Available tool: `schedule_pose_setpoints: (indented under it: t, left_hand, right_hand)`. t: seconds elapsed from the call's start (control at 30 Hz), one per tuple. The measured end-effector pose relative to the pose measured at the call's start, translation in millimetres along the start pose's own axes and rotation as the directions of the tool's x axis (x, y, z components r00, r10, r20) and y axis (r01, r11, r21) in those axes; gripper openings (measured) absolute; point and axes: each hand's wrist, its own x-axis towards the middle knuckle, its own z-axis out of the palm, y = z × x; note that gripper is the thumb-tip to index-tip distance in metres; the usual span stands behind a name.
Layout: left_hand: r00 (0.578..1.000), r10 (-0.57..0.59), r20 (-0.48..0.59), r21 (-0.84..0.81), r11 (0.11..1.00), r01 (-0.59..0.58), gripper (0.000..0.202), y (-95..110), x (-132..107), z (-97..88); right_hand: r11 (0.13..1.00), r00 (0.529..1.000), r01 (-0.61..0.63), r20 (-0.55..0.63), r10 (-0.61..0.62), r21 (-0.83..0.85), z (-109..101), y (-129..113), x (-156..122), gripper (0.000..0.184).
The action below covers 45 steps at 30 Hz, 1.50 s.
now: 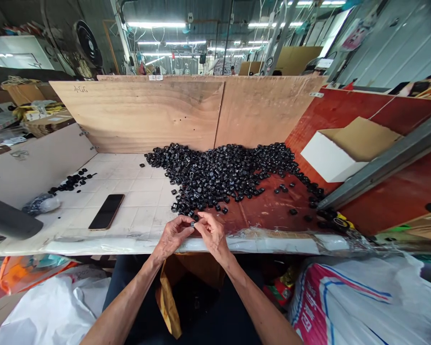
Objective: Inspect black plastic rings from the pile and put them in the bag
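Observation:
Both my hands meet at the table's front edge, fingertips almost touching. A small black plastic piece [192,224] sits between them; its exact kind is too small to tell. My left hand [174,235] pinches it from the left with thumb and forefinger. From the other side my right hand [211,232] closes thumb and fingers on it. Just beyond my fingers spreads a big heap of similar black pieces [215,172], piled against the back board. Below, between my legs, an opened brown paper bag [168,302] holds dark contents that I cannot make out.
A phone [107,212] lies left on the white tabletop [140,191]. Farther left are a small group of black pieces [72,183] and a dark grey cylinder [10,218]. A white box [330,155] and a metal bar [384,163] stand right. Wooden boards [147,115] close the back.

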Motion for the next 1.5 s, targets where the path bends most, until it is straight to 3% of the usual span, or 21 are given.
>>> schedule_pose_setpoints:
  t: [0.1, 0.3, 0.47, 0.6, 0.73, 0.83, 1.03, 1.13, 1.23, 1.37, 1.5]
  left_hand:
    - [0.997, 0.071, -0.005, 0.055, 0.996, -0.071, 0.028, -0.3, -0.9, 1.2]
    - [0.992, 0.116, -0.044, 0.061, 0.992, -0.114, 0.026, 0.6, -1.2, 1.5]
    - [0.992, 0.118, -0.047, 0.07, 0.991, -0.115, 0.026, -2.6, -1.9, -0.6]
    - [0.993, 0.111, -0.052, 0.04, 0.993, -0.109, 0.024, -4.9, -1.7, -1.3]
    - [0.992, 0.112, -0.061, 0.039, 0.993, -0.11, 0.023, -5.3, -1.3, -1.9]
    - [0.995, 0.075, -0.066, 0.082, 0.994, -0.069, 0.023, -5.1, -0.5, -1.1]
    - [0.987, -0.005, -0.163, 0.212, 0.976, 0.04, 0.022, -2.1, 0.9, 3.5]
    - [0.986, 0.002, -0.164, 0.227, 0.973, 0.036, 0.022, 0.0, 0.2, 5.0]
    - [0.987, 0.021, -0.158, 0.218, 0.976, 0.014, 0.025, -2.0, 1.4, 5.9]
    - [0.986, 0.043, -0.163, 0.222, 0.975, -0.006, 0.026, -7.8, 5.4, 6.6]
    - [0.983, 0.074, -0.165, 0.286, 0.958, -0.024, 0.023, -8.1, 7.4, 7.2]
  right_hand:
    - [0.992, 1.0, 0.027, 0.007, -0.027, -0.122, 1.5, -1.8, -2.2, 0.031]
    - [0.978, 0.992, 0.114, 0.066, -0.103, -0.175, -1.9, -6.1, -3.1, 0.02]
    - [0.911, 0.983, 0.161, -0.024, -0.183, -0.379, 0.5, -10.1, -3.3, 0.04]
    - [0.953, 0.988, 0.134, -0.035, -0.149, -0.271, -2.7, -19.2, -3.1, 0.023]
    - [0.956, 0.991, 0.135, 0.051, -0.126, -0.262, -5.4, -21.4, -2.7, 0.037]
    - [0.967, 0.992, 0.115, 0.086, -0.098, -0.228, -6.0, -19.9, -4.6, 0.031]
    - [0.97, 0.986, -0.003, -0.163, -0.038, -0.242, -15.5, -10.6, -1.7, 0.02]
    - [0.941, 1.0, -0.03, -0.016, 0.026, -0.337, -18.8, -7.2, 7.5, 0.014]
    - [0.878, 0.985, 0.036, 0.167, 0.05, -0.477, -16.4, -5.8, 15.4, 0.032]
    - [0.814, 0.978, 0.03, 0.185, 0.096, -0.58, -11.3, -2.2, 17.1, 0.029]
    - [0.849, 0.993, 0.039, 0.116, 0.027, -0.527, -11.4, 2.2, 12.3, 0.026]
